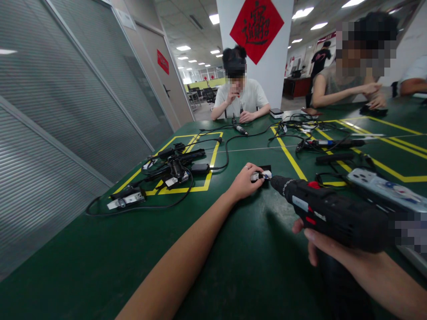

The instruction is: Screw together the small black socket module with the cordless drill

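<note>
We look across a green tabletop (100, 266), smooth and faintly glossy, crossed by flat, straight strips of yellow tape (290, 155). On our left stands a partition (50, 89) of fine, horizontally ridged slats behind grey framing. At the far edge we see a co-worker (255, 91) in a pale cloth shirt, and above, a red diamond (256, 30) with dark brushed characters. A tangle of black gear (175, 169), part matte and part shiny, lies left of the hands, with a smooth, round black cable (227, 151) curving away from it. Nearer us is the drill (333, 213), black and moulded, with red accents and a ribbed, tapering nose. The grip of the right hand (343, 254) is clamped around its handle. The left hand (245, 182) rests low, its grip pinched on a small black-and-white part (266, 174), flat-backed, on the tabletop. The drill's nose points at that part; we cannot tell whether they touch.
</note>
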`<state>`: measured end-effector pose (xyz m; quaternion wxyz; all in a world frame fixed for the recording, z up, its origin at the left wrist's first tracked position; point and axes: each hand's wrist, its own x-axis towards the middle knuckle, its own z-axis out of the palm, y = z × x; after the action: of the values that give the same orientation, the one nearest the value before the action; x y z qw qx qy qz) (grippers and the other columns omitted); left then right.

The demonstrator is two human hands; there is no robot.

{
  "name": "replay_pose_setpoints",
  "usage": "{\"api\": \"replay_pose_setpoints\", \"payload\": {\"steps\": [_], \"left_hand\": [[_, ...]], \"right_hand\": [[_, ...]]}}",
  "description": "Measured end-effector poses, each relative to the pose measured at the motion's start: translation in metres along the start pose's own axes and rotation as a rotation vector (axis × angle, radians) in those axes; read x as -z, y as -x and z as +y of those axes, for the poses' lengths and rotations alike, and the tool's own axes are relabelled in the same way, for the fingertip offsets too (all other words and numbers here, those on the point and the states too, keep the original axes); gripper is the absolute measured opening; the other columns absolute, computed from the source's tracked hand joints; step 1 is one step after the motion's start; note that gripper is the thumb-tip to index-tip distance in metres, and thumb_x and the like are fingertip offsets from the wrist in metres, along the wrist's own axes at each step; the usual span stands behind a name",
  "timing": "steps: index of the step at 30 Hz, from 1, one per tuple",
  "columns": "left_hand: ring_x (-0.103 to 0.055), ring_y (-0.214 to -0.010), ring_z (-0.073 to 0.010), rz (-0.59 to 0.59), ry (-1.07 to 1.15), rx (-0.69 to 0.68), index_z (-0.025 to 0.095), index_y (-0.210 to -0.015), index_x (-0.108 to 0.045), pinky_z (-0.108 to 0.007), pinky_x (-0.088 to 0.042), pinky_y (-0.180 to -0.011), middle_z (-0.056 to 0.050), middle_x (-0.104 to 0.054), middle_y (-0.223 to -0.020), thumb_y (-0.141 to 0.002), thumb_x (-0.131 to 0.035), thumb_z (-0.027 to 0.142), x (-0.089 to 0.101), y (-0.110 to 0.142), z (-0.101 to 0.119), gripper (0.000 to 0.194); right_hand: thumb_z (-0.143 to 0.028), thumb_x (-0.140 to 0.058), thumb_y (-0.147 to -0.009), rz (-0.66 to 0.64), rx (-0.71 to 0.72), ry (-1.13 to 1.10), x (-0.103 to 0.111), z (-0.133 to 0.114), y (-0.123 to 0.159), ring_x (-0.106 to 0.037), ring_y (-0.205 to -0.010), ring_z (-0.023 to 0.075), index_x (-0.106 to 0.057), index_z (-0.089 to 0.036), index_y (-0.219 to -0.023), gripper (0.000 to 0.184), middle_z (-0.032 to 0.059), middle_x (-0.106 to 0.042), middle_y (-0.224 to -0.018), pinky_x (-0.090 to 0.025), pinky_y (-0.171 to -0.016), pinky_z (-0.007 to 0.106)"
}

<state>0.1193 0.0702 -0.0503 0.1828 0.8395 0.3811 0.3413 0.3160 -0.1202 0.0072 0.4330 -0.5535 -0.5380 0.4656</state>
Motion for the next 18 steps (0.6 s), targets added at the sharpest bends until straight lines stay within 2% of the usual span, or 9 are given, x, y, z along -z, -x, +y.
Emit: {"api": "replay_pose_setpoints", "payload": {"steps": [6,10,13,14,16,18], "left_hand": [[-0.053,-0.106,-0.0186,0.002,-0.001,-0.007,0.021,-0.109,-0.06,-0.035,-0.043,-0.1,-0.007,-0.054,-0.111,-0.082,-0.058,0.028,-0.001,0.001,-0.001,0.029],[-0.053,-0.106,-0.0189,0.0,0.0,-0.014,0.02,-0.109,-0.06,-0.035,-0.043,-0.1,-0.007,-0.054,-0.11,-0.082,-0.058,0.028,-0.001,0.001,-0.001,0.028],[-0.053,-0.106,-0.0192,0.011,-0.005,-0.019,0.021,-0.109,-0.06,-0.035,-0.043,-0.1,-0.007,-0.054,-0.11,-0.082,-0.058,0.028,0.0,0.001,0.0,0.028],[-0.053,-0.106,-0.0192,0.011,-0.005,-0.019,0.021,-0.108,-0.06,-0.035,-0.043,-0.1,-0.007,-0.054,-0.11,-0.081,-0.058,0.027,0.0,0.001,0.0,0.028],[-0.053,-0.105,-0.0193,0.008,-0.008,-0.017,0.021,-0.108,-0.06,-0.036,-0.043,-0.1,-0.007,-0.054,-0.11,-0.081,-0.058,0.027,0.0,0.0,0.0,0.028],[-0.054,-0.104,-0.0195,0.005,-0.01,-0.015,0.02,-0.107,-0.061,-0.036,-0.043,-0.099,-0.007,-0.055,-0.109,-0.08,-0.059,0.027,0.001,0.0,0.0,0.028]], "right_hand": [[-0.047,-0.068,-0.071,0.023,-0.061,-0.026,0.001,-0.008,0.004,-0.061,-0.042,0.0151,-0.062,-0.03,-0.099,0.034,-0.0011,-0.072,-0.077,-0.053,-0.047,0.032],[-0.05,-0.067,-0.072,-0.018,-0.03,-0.002,0.005,-0.009,0.005,-0.062,-0.043,0.0162,-0.065,-0.03,-0.088,0.026,-0.0004,-0.073,-0.079,-0.054,-0.049,0.033],[-0.054,-0.064,-0.073,-0.074,-0.068,0.076,0.01,-0.008,0.004,-0.065,-0.049,0.0203,-0.066,-0.031,-0.085,0.027,-0.0029,-0.067,-0.06,-0.055,-0.055,0.035],[-0.057,-0.062,-0.074,-0.052,-0.068,0.11,0.011,-0.009,0.004,-0.065,-0.051,0.0215,-0.067,-0.031,-0.085,0.028,-0.0036,-0.065,-0.053,-0.055,-0.058,0.036],[-0.061,-0.057,-0.076,-0.1,-0.104,0.17,0.014,-0.011,0.005,-0.066,-0.058,0.0228,-0.067,-0.032,-0.083,0.031,-0.0026,-0.066,-0.054,-0.055,-0.067,0.037],[-0.064,-0.052,-0.078,-0.136,-0.125,0.231,0.015,-0.012,0.006,-0.066,-0.064,0.0231,-0.067,-0.03,-0.068,0.039,-0.0004,-0.068,-0.059,-0.053,-0.074,0.038]]}}
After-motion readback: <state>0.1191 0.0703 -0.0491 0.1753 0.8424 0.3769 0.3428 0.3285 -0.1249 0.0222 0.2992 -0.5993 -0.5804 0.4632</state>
